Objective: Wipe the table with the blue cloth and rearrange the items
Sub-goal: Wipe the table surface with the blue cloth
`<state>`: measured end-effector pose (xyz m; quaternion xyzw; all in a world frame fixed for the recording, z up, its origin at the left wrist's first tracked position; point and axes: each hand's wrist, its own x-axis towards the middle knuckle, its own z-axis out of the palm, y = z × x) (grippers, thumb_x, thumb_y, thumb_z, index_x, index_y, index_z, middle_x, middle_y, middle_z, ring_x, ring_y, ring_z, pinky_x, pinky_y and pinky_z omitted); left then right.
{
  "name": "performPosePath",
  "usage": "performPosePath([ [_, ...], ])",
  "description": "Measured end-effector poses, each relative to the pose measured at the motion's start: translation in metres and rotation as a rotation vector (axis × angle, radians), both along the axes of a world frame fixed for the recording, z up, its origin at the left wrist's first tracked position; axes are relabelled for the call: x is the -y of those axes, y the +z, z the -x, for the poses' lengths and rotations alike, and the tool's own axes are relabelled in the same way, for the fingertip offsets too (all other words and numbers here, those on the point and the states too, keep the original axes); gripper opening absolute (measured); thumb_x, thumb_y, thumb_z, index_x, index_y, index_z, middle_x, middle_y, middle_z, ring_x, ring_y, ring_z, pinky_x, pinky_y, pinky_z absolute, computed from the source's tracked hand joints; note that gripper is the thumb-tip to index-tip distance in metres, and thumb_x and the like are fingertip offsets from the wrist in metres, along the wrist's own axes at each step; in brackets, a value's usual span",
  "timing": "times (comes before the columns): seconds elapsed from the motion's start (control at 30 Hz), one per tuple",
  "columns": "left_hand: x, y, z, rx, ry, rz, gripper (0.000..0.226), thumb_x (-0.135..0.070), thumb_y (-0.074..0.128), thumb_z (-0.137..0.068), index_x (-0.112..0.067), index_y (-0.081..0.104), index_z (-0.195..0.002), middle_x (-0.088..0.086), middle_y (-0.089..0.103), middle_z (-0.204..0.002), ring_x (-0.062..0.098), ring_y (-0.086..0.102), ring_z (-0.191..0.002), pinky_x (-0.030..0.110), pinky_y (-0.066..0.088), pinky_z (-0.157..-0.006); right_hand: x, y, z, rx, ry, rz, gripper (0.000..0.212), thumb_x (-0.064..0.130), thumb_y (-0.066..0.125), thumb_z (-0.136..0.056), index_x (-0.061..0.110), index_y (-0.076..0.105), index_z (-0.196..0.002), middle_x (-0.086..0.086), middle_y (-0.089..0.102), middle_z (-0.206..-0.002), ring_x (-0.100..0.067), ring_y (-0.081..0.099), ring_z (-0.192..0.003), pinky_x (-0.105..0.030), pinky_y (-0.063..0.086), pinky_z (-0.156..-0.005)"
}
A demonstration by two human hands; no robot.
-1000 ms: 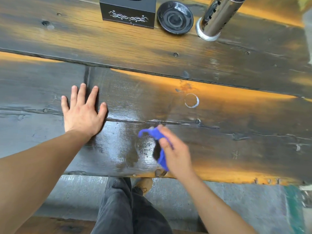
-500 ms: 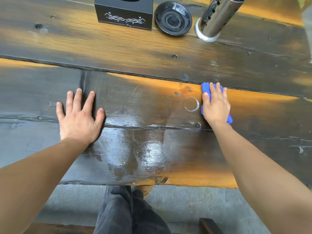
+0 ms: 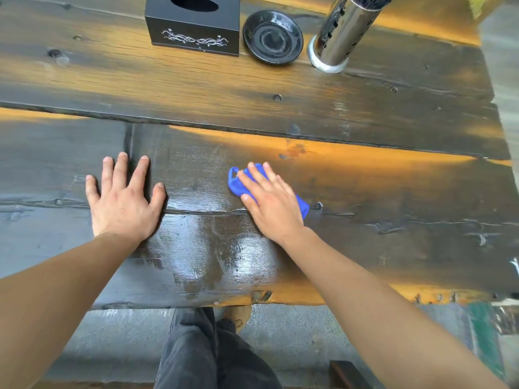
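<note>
The blue cloth lies crumpled on the dark wooden table, mostly under my right hand, which presses it flat with fingers spread. My left hand rests palm down on the table to the left, holding nothing. A wet shiny patch spreads between and below the hands. At the far edge stand a black tissue box, a black saucer and a shiny perforated metal cylinder.
The table's near edge runs just above my dark trousers and the grey floor. A seam splits the two planks. The table's right end lies at the far right.
My right hand swept the cloth from the near edge up to the right, then back left over the white ring mark, which no longer shows. The left hand stayed put.
</note>
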<state>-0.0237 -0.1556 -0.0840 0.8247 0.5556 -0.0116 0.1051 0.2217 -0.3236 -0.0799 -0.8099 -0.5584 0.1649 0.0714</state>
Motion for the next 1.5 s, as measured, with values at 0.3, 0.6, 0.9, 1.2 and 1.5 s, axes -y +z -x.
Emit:
performPosePath([
  [0.3,0.001,-0.001,0.002,0.032,0.005,-0.012,0.065,-0.061,0.03,-0.098,-0.037,0.024,-0.158,0.004,0.017,-0.17,0.025,0.005,-0.159,0.055,0.003,-0.126,0.095,-0.003,0.01,0.098,-0.049,-0.019,0.054,0.045,0.04,-0.108,0.033,0.036,-0.16,0.009,0.031,-0.169,-0.02,0.02,-0.16,-0.042,0.028,-0.126],
  [0.6,0.003,-0.002,0.001,0.045,0.013,-0.005,0.064,-0.059,0.035,-0.098,-0.036,0.025,-0.157,0.005,0.018,-0.17,0.025,0.006,-0.158,0.055,0.002,-0.125,0.17,-0.007,-0.062,0.13,-0.522,0.025,0.057,0.042,0.025,-0.107,0.022,0.04,-0.159,-0.001,0.035,-0.168,-0.028,0.022,-0.159,-0.046,0.034,-0.122],
  [0.9,0.004,0.0,-0.002,0.025,-0.003,0.028,0.066,-0.061,0.03,-0.097,-0.037,0.02,-0.158,0.004,0.014,-0.171,0.024,0.002,-0.159,0.055,0.0,-0.125,0.194,-0.001,-0.091,0.127,-0.765,0.079,0.054,0.033,0.035,-0.111,0.023,0.029,-0.163,-0.002,0.023,-0.172,-0.029,0.014,-0.161,-0.053,0.032,-0.122],
  [1.2,-0.02,0.02,-0.003,-0.038,-0.097,0.087,0.057,-0.06,0.046,-0.089,-0.034,0.048,-0.14,0.012,0.046,-0.144,0.039,0.039,-0.132,0.057,0.029,-0.107,0.141,0.044,-0.076,0.131,-0.759,0.092,0.07,0.057,0.033,-0.1,0.033,0.018,-0.164,0.006,0.01,-0.175,-0.016,0.004,-0.162,-0.049,0.013,-0.126],
  [1.5,-0.119,0.026,-0.022,0.104,-0.125,0.097,0.058,-0.051,0.048,-0.088,-0.015,0.051,-0.133,0.015,0.049,-0.139,0.038,0.042,-0.132,0.057,0.034,-0.111,-0.098,0.084,-0.082,0.078,-0.299,-0.044,0.076,0.06,0.048,-0.099,0.027,0.025,-0.163,0.006,0.019,-0.173,-0.014,0.01,-0.161,-0.046,0.019,-0.125],
])
